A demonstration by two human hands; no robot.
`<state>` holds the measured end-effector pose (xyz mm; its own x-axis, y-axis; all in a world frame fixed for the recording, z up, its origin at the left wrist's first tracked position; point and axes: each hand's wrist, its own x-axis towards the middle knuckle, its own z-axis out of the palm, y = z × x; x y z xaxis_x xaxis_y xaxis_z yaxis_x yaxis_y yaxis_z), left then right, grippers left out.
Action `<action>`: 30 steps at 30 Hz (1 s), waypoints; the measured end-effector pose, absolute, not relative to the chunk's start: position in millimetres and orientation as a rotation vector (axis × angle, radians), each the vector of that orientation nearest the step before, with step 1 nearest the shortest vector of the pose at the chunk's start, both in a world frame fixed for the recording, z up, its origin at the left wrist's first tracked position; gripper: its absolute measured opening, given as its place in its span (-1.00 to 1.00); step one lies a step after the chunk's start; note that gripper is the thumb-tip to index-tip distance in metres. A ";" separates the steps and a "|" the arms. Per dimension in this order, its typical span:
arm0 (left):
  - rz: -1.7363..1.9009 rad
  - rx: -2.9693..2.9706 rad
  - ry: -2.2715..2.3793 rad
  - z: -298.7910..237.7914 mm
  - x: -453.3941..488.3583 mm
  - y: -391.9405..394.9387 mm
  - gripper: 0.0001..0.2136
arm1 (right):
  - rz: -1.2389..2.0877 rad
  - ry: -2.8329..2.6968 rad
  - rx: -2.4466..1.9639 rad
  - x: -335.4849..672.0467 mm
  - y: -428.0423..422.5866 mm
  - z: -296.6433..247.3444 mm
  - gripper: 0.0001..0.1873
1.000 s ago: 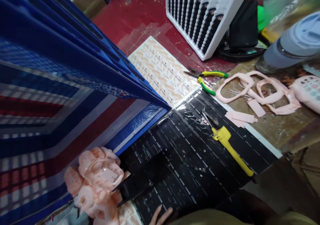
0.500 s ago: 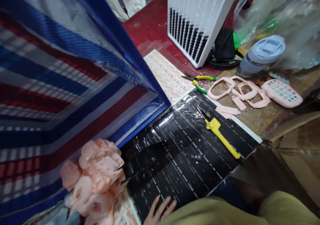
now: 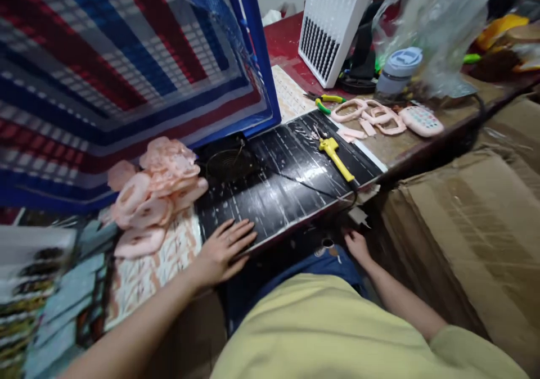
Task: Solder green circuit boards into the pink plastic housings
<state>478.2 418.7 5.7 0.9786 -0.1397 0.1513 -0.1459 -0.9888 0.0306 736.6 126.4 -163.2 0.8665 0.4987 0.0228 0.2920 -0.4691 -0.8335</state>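
Observation:
My left hand [image 3: 228, 245] lies flat with its fingers apart on the near edge of a black sheet [image 3: 270, 199] printed with pale lines. It holds nothing. Down beside my lap, under the table edge, my right hand [image 3: 358, 245] points forward with its fingers loosely extended; I see nothing in it. A yellow-handled tool [image 3: 336, 157] rests on the sheet, its tip by some small pink bits. Left of it, a pile of pink plastic shells [image 3: 158, 179] sits partly on a patterned sheet [image 3: 185, 233].
A striped blue-framed crate [image 3: 265, 53] stands tipped at the left. Behind are green-yellow pliers [image 3: 323, 103], pink frames [image 3: 375, 114], a pink remote with buttons [image 3: 422, 121], a lidded cup [image 3: 399, 70] and a white bead rack [image 3: 333, 30]. Grey-green pieces [image 3: 73, 294] lie front left; cardboard [image 3: 472, 199] is at right.
The view has pulled back and turned, so both of my arms show now. My left hand stays at the sheet's near edge; my right hand has come clearly into view.

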 end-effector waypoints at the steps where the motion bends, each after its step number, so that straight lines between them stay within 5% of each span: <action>1: 0.219 3.088 -0.169 3.5 476.6 415.4 -0.59 | 0.279 -0.661 -2.069 732.6 116.8 -153.0 -0.51; 4: 0.261 3.056 0.041 -0.4 475.7 397.0 -0.64 | 0.155 -0.873 -2.033 743.9 112.1 -102.8 -0.35; 10: 0.503 2.925 0.065 7.3 487.8 328.6 -0.71 | -0.134 -0.974 -2.237 820.1 181.3 -3.5 -0.51; 14: 0.490 2.773 0.026 9.7 499.1 303.6 -0.71 | -0.063 -0.949 -2.452 833.4 221.0 5.6 -0.32; 20: 0.544 2.121 0.403 14.9 543.0 298.2 -0.67 | -0.373 -0.952 -2.409 786.0 193.7 6.1 -0.46; 25: 0.559 1.253 0.270 32.5 616.5 282.9 -0.33 | -0.605 -1.128 -2.076 725.5 170.4 16.4 -0.34; 30: 0.603 0.875 0.330 46.8 655.5 282.6 -0.63 | -0.732 -1.266 -1.861 699.3 167.9 29.4 -0.54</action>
